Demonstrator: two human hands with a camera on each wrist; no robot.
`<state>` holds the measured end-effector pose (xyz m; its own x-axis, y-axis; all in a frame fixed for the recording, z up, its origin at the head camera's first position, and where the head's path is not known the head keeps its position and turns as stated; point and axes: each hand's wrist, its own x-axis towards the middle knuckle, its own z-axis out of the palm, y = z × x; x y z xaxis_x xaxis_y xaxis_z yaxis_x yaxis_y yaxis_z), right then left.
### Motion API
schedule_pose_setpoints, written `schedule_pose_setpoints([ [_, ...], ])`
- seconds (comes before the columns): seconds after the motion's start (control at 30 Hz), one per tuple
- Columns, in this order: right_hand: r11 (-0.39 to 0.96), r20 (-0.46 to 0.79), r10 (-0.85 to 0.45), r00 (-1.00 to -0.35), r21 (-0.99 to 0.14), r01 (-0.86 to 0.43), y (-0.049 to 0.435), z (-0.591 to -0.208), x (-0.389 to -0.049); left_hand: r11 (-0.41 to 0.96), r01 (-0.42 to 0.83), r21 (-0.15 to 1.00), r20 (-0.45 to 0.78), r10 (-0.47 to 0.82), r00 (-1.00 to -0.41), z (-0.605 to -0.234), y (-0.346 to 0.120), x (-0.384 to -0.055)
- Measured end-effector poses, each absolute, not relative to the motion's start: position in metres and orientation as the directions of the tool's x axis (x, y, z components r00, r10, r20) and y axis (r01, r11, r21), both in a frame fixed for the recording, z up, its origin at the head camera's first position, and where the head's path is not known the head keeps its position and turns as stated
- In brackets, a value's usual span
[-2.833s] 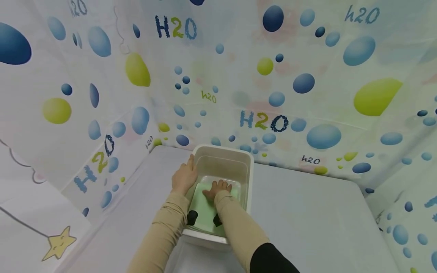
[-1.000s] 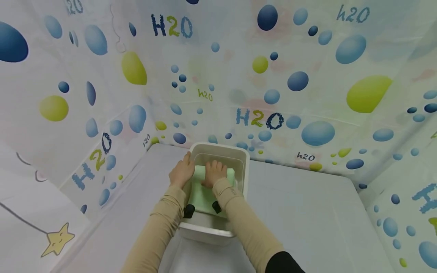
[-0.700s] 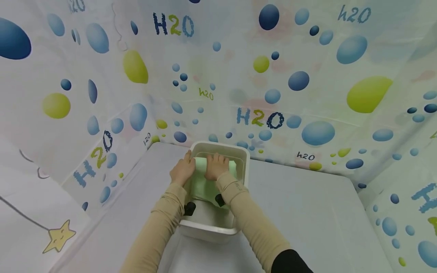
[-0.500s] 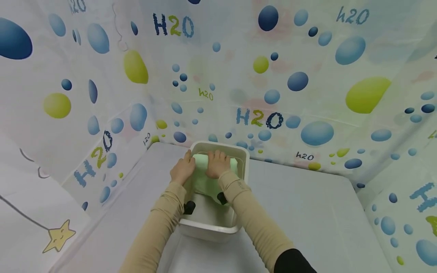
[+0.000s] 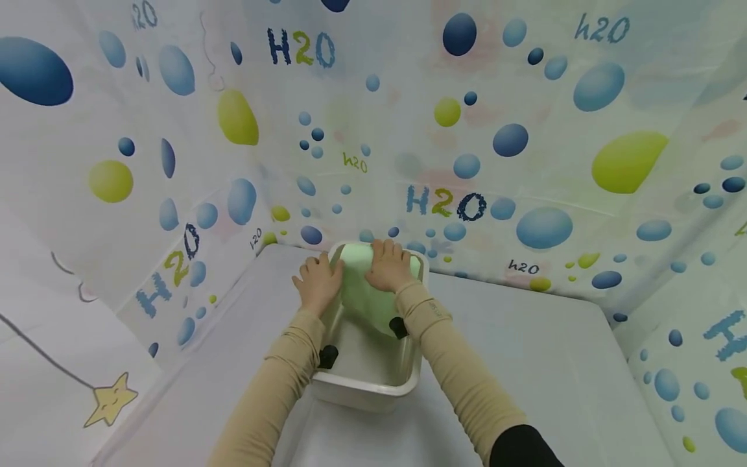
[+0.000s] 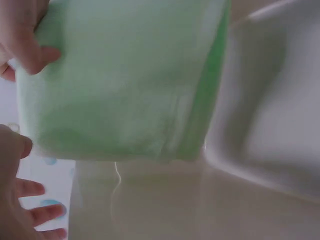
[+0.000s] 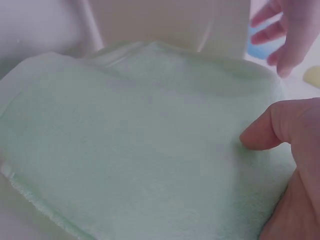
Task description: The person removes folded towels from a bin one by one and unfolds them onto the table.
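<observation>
My right hand [image 5: 390, 267] grips the far edge of a folded pale green towel [image 5: 369, 305], its thumb pressed on the near face in the right wrist view. The towel hangs tilted inside a cream plastic bin [image 5: 367, 387], its upper edge level with the bin's far rim. Inside the bin, bare floor shows below the towel. My left hand [image 5: 318, 284] is over the bin's left rim with its fingers spread. In the left wrist view, the left thumb [image 6: 25, 146] is right at the towel's corner, and the other fingers hold nothing.
The bin stands on a white table [image 5: 513, 363] against the far wall sheet [image 5: 408, 117], printed with blue and yellow drops. Dark wrist-camera mounts [image 5: 329, 356] sit under both wrists, over the bin. White table surface extends to either side.
The right hand has moved from the bin's floor up and away to its far rim, lifting the towel. The left hand's fingers have come off the left rim and spread beside the towel.
</observation>
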<state>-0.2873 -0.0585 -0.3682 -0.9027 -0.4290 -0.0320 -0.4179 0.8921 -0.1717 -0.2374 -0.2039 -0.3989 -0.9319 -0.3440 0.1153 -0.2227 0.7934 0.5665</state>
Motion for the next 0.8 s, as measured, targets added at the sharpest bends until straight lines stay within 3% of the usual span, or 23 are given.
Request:
schedule_pose_setpoints([
  [0.13, 0.879, 0.031, -0.445, -0.895, -0.180, -0.443, -0.052, -0.360, -0.291, 0.792, -0.124, 0.597, 0.261, -0.339, -0.904, -0.393, -0.194, -0.236],
  [0.27, 0.865, 0.072, -0.456, -0.887, -0.199, -0.461, -0.047, -0.349, -0.292, 0.732, -0.075, 0.678, 0.294, -0.364, -0.884, -0.387, -0.186, -0.235],
  [0.57, 0.846, 0.141, -0.437, -0.888, -0.271, -0.460, -0.039, -0.320, -0.290, 0.496, -0.132, 0.858, 0.100, -0.415, -0.904, -0.381, -0.175, -0.229],
  [0.8, 0.831, 0.228, -0.420, -0.878, -0.292, -0.473, -0.032, -0.301, -0.289, 0.346, -0.175, 0.922, -0.038, -0.367, -0.929, -0.380, -0.164, -0.227],
])
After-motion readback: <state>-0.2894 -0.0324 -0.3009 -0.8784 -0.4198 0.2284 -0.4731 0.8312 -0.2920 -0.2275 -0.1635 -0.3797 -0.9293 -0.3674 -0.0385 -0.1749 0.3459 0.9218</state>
